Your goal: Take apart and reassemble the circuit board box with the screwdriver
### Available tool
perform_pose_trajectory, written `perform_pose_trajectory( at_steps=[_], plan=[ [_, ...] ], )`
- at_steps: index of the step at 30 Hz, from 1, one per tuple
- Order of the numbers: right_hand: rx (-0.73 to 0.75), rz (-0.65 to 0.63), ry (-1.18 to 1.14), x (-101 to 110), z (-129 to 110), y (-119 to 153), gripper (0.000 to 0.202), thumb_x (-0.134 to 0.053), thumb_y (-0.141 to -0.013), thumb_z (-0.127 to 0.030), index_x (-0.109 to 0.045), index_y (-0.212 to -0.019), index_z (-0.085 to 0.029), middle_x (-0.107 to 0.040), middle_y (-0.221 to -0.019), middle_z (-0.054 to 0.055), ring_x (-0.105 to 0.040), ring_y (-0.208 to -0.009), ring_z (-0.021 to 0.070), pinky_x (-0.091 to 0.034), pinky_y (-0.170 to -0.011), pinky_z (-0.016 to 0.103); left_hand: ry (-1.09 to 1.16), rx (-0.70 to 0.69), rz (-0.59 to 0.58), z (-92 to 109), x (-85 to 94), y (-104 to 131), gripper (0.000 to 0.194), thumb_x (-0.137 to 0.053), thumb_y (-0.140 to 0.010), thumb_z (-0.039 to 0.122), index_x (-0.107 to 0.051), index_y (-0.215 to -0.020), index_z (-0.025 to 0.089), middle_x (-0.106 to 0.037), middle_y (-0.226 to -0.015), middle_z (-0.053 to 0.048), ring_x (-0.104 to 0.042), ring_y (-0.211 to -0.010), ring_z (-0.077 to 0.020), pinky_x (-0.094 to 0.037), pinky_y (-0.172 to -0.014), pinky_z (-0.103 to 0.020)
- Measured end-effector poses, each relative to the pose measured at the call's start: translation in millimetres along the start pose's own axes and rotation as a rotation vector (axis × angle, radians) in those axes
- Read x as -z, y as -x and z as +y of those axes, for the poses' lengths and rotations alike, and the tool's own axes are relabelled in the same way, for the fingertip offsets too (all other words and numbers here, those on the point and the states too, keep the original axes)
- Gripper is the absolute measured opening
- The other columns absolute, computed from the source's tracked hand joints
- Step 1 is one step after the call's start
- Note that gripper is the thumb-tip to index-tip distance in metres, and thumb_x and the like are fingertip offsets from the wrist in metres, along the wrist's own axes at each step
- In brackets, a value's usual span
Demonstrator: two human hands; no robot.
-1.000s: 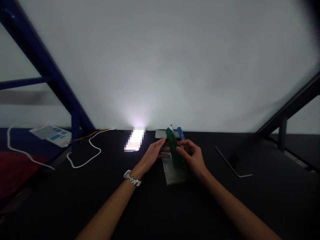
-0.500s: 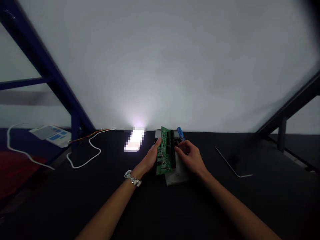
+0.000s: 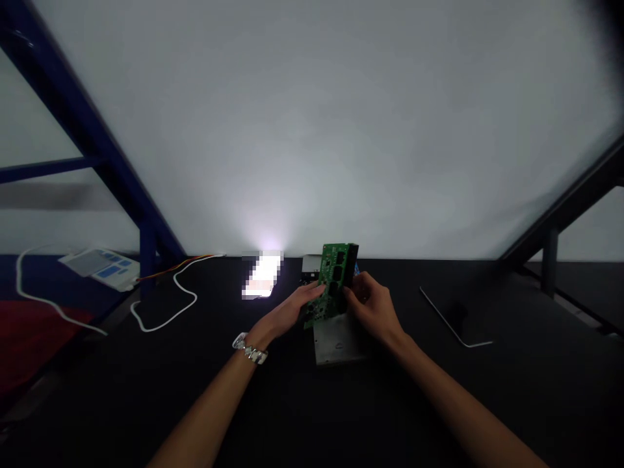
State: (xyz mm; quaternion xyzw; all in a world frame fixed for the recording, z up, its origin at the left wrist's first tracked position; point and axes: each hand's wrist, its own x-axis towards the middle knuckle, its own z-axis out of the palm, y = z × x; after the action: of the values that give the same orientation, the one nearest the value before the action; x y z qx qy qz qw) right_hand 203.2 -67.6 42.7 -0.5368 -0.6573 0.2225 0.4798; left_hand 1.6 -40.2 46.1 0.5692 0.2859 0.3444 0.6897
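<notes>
A green circuit board [image 3: 335, 270] with black components is held up, tilted, between both my hands. My left hand [image 3: 292, 309] grips its left side, thumb lying on the board's face. At the right edge, beside a long black strip, the fingers of my right hand [image 3: 373, 302] are pinched on the board. Below it a flat grey metal plate [image 3: 338, 344] lies on the black table. Behind my right hand shows a bit of a blue object [image 3: 357, 268], mostly hidden. A light-coloured piece [image 3: 311, 263] lies behind the board, partly covered.
To the left stands a bright, pixelated light [image 3: 263, 276]. A white cable [image 3: 195, 299] curls across the table towards a white and blue panel [image 3: 102, 268]. On the right lies a thin bent metal rod [image 3: 453, 330]. Blue frame bars [image 3: 88, 123] rise at the left.
The circuit board has turned so that more of its face shows, its top leaning right. My left thumb has moved onto the face. The blue object is now mostly covered.
</notes>
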Motion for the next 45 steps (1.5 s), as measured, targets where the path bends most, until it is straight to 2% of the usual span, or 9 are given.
perform_pose_trajectory(
  at_steps=[9, 15, 21, 24, 31, 34, 37, 41, 45],
  plan=[
    [0.216, 0.054, -0.041, 1.3, -6.8, -0.7, 0.019, -0.056, -0.084, -0.017, -0.059, -0.101, -0.025, -0.065, -0.097, 0.006, -0.064, -0.086, 0.0222, -0.052, -0.076, 0.037, -0.327, -0.1, -0.105, 6.3, 12.4, 2.4, 0.07, -0.07, -0.078, 0.025, -0.044, -0.142, 0.034, -0.047, -0.146, -0.008, -0.045, -0.131, -0.0342, -0.034, -0.107, -0.055],
    [0.341, -0.05, -0.129, 1.4, -11.4, 3.8, 0.045, -0.059, -0.077, -0.008, -0.056, -0.116, -0.03, -0.059, -0.126, 0.007, -0.057, -0.116, 0.0248, -0.05, -0.092, 0.04, -0.525, -0.205, -0.004, -7.3, 11.3, 0.6, 0.098, -0.073, -0.072, 0.015, -0.02, -0.153, 0.033, -0.034, -0.152, -0.014, -0.041, -0.133, -0.0354, -0.034, -0.109, -0.056],
    [0.329, -0.199, -0.101, -1.3, -9.4, 8.5, 0.057, -0.055, -0.085, -0.012, -0.046, -0.137, -0.035, -0.05, -0.143, 0.002, -0.05, -0.129, 0.0232, -0.042, -0.105, 0.044, -0.698, -0.353, 0.17, -18.7, 9.9, -7.8, 0.122, -0.082, -0.064, 0.023, 0.0, -0.154, 0.031, -0.029, -0.151, -0.016, -0.036, -0.134, -0.0385, -0.028, -0.112, -0.058],
    [0.3, -0.154, 0.018, -0.4, -4.4, 8.4, 0.061, -0.053, -0.088, -0.015, -0.036, -0.144, -0.032, -0.047, -0.145, 0.006, -0.046, -0.132, 0.0235, -0.039, -0.108, 0.046, -0.74, -0.398, 0.228, -20.3, 12.2, -10.7, 0.123, -0.082, -0.065, 0.022, 0.003, -0.154, 0.029, -0.033, -0.145, -0.017, -0.038, -0.132, -0.0373, -0.03, -0.112, -0.057],
    [0.288, -0.198, 0.491, -3.2, 23.2, 5.4, 0.053, -0.05, -0.082, -0.01, -0.051, -0.134, -0.022, -0.048, -0.145, 0.009, -0.032, -0.141, 0.0277, -0.022, -0.114, 0.054, -0.774, -0.549, 0.365, -21.5, 21.2, -14.8, 0.115, -0.08, -0.066, 0.023, -0.006, -0.153, 0.026, -0.034, -0.139, -0.015, -0.042, -0.129, -0.0329, -0.038, -0.109, -0.052],
    [0.284, -0.198, 0.504, -2.4, 30.7, 1.5, 0.052, -0.047, -0.081, -0.007, -0.054, -0.131, -0.022, -0.054, -0.139, 0.008, -0.036, -0.139, 0.0252, -0.019, -0.115, 0.052, -0.781, -0.56, 0.403, -19.6, 20.8, -14.4, 0.113, -0.079, -0.068, 0.024, -0.004, -0.153, 0.025, -0.037, -0.136, -0.016, -0.045, -0.125, -0.0331, -0.041, -0.106, -0.053],
    [0.251, -0.123, 0.392, 2.7, 23.8, -1.6, 0.039, -0.051, -0.085, -0.015, -0.059, -0.123, -0.022, -0.06, -0.13, 0.009, -0.046, -0.13, 0.0268, -0.029, -0.109, 0.05, -0.798, -0.558, 0.441, -17.1, 18.3, -13.6, 0.112, -0.077, -0.07, 0.023, -0.003, -0.154, 0.025, -0.036, -0.136, -0.016, -0.047, -0.12, -0.0328, -0.044, -0.103, -0.053],
    [0.097, -0.15, 0.02, 9.0, -3.2, -0.6, 0.027, -0.048, -0.095, -0.037, -0.064, -0.111, -0.022, -0.068, -0.104, 0.006, -0.062, -0.092, 0.0209, -0.048, -0.081, 0.035, -0.864, -0.556, 0.469, -14.2, 15.3, -12.7, 0.11, -0.075, -0.072, 0.021, -0.003, -0.154, 0.029, -0.035, -0.133, -0.014, -0.05, -0.113, -0.0307, -0.045, -0.101, -0.053],
    [-0.006, -0.246, -0.148, 10.7, -17.9, 0.5, 0.028, -0.058, -0.089, -0.046, -0.065, -0.097, -0.02, -0.062, -0.075, 0.001, -0.054, -0.065, 0.0151, -0.043, -0.06, 0.027, -0.951, -0.592, 0.447, -10.8, 14.2, -11.0, 0.11, -0.073, -0.072, 0.016, -0.003, -0.155, 0.032, -0.036, -0.133, -0.014, -0.043, -0.121, -0.034, -0.043, -0.102, -0.056]
  ],
)
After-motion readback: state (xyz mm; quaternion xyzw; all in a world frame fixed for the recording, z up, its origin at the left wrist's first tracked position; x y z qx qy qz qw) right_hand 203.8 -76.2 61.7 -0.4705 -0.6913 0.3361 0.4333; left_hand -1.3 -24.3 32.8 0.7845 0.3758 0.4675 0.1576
